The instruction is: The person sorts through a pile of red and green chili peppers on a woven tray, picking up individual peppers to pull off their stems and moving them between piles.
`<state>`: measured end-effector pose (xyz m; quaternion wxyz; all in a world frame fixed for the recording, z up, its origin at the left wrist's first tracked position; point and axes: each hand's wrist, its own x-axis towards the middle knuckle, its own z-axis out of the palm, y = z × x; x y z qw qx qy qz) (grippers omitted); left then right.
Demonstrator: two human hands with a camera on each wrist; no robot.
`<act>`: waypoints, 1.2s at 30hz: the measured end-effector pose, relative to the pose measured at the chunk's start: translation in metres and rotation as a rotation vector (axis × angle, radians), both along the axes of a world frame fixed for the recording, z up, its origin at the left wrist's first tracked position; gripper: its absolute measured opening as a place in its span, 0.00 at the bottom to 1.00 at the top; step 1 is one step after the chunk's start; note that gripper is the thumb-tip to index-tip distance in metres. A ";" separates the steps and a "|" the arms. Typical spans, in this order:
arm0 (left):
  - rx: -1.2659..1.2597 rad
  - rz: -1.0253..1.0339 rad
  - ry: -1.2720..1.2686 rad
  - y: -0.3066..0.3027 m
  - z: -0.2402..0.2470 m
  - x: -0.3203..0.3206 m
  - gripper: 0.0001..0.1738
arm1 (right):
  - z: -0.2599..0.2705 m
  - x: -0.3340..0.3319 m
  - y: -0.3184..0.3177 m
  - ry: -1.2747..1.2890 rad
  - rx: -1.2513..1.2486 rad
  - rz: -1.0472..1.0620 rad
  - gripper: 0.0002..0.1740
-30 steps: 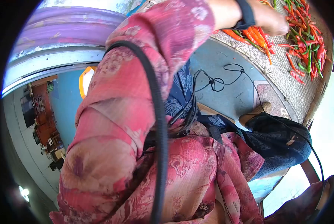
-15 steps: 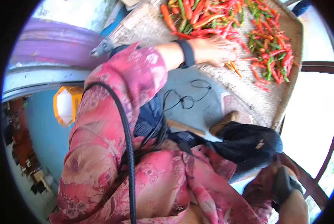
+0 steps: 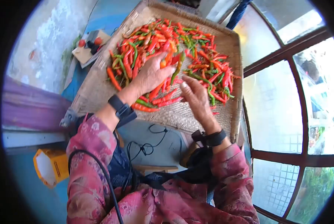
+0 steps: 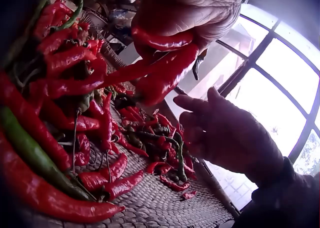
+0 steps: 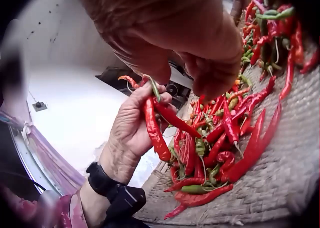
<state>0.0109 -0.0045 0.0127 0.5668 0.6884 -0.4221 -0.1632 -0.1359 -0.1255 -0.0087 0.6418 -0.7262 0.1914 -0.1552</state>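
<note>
My left hand (image 3: 152, 74) grips a few chili peppers above a woven tray (image 3: 183, 116). A red chili (image 5: 156, 130) and a green chili (image 3: 179, 66) stick out between its fingers, and more red chilies (image 4: 170, 75) hang below it in the left wrist view. Facing it from the right is my right hand (image 3: 197, 98), fingers loosely bent and holding nothing, with its fingertips close to the green chili. Beneath both hands lie a large heap of red, orange and green chilies (image 3: 137, 44) and a second pile (image 3: 221, 76) on the tray's right side.
Around the tray runs a raised rim (image 3: 237, 112). A framed window (image 3: 275, 108) stands close on the right. Dark cables (image 3: 146, 148) lie on the floor near my lap, and an orange-and-white box (image 3: 51, 168) is at lower left. Beyond the tray is a board with tomatoes (image 3: 84, 56).
The head view has swung toward the tray. My left hand, earlier reaching over the chilies, now holds some of them. The right hand has come up from low on the right to beside it.
</note>
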 end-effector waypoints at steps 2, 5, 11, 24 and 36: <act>0.048 0.005 -0.095 -0.004 -0.003 -0.006 0.20 | 0.000 0.007 0.001 -0.097 0.075 0.008 0.25; 0.014 0.094 -0.248 -0.014 -0.032 -0.011 0.19 | 0.003 0.011 0.003 -0.103 0.050 0.017 0.13; 0.044 0.012 0.268 -0.004 -0.017 -0.009 0.19 | 0.009 0.000 -0.020 -0.092 0.199 -0.075 0.12; 0.256 -0.200 0.161 -0.011 -0.012 -0.037 0.14 | -0.005 -0.004 -0.022 -0.157 0.451 -0.052 0.12; -0.164 -0.161 0.831 0.000 -0.026 -0.005 0.12 | -0.021 -0.009 -0.066 -0.163 0.798 -0.257 0.11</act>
